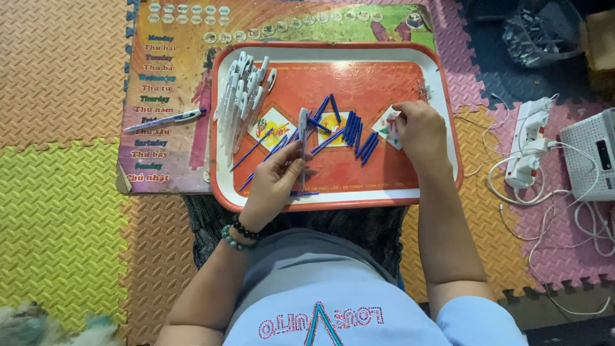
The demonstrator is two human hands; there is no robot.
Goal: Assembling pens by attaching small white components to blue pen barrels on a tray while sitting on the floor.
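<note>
An orange tray with a white rim (333,204) lies in front of me. My left hand (272,186) holds a clear pen barrel (303,138) upright over the tray's near middle. Several loose blue pen refills (349,131) are scattered across the tray's centre. A bundle of white and clear pen barrels (240,96) lies along the tray's left side. My right hand (419,131) rests on the tray's right part with fingers curled over small parts; what it pinches is hidden.
A colourful board (166,115) lies under the tray, with one assembled pen (165,119) on it. At right are a white power strip (528,138), cables and a white box (592,160). Foam floor mats surround everything.
</note>
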